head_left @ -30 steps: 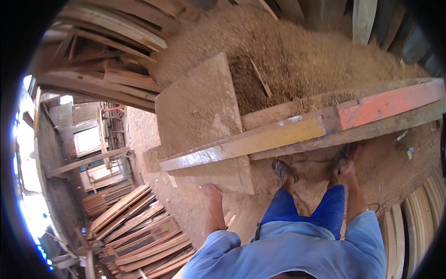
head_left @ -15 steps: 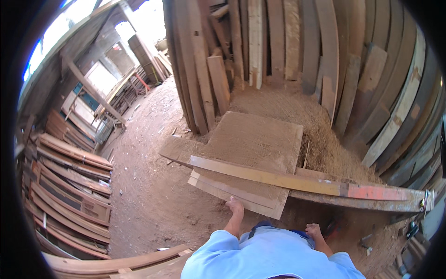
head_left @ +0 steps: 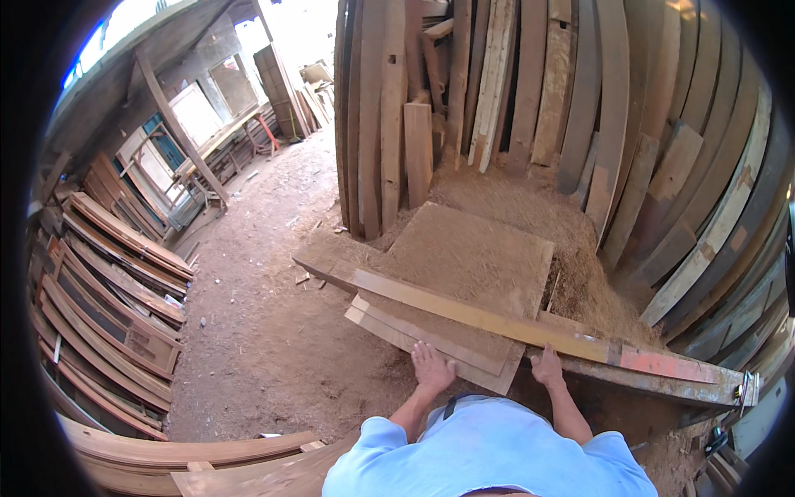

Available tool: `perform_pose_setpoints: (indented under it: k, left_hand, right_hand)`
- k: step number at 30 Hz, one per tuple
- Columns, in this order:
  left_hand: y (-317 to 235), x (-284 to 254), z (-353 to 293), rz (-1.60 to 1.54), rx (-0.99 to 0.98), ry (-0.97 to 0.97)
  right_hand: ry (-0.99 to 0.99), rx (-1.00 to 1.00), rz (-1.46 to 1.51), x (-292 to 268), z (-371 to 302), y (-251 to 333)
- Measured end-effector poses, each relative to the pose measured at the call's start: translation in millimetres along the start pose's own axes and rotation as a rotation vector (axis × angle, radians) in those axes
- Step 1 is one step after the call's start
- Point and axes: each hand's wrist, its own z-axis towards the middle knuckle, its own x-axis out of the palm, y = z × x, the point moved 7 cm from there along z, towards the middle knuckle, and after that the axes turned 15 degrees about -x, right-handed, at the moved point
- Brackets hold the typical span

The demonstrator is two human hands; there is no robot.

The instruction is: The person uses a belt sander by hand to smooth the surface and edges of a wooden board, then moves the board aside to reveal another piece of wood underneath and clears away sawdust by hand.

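Observation:
A flat square panel (head_left: 472, 257) thick with sawdust lies ahead of me. Across it runs a long yellowish wooden bar (head_left: 497, 319) with a red-painted section at its right end. On the near side of the bar, a thin flat board (head_left: 439, 335) lies along it on a wider, paler sheet (head_left: 476, 377). My left hand (head_left: 432, 367) rests with fingers spread at the near edge of these boards. At the bar's near edge, right of the boards, my right hand (head_left: 546, 369) has its fingers bent against the bar.
Many planks (head_left: 613, 108) stand upright at the back and right. Sawdust (head_left: 592, 290) is heaped behind the panel. Stacked wooden frames (head_left: 124, 315) line the left side, and more long boards (head_left: 190, 460) lie at the near left. A post (head_left: 178, 124) leans farther back.
My right hand has moved forward from beside my body to the bar. My left hand has shifted slightly right and spread flat on the board edge. The whole view has turned a little.

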Motion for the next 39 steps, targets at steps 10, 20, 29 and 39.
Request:
perform_pose_setpoints:
  k: [10,20,29,39]
  left_hand:
    - [-40,33,-21,0.010,0.024,0.116]
    - [-36,25,-21,0.107,-0.032,0.252]
    - [-34,31,-1,0.184,-0.028,0.300]
    - [-18,53,1,0.272,-0.082,0.369]
  right_hand:
    - [0.038,0.137,-0.209,-54,-33,-42]
    - [0.238,0.121,-0.500,-77,-7,-96]
    - [0.091,0.181,-0.507,-86,31,-97]
    - [0.063,0.267,-0.588,-74,11,-112]
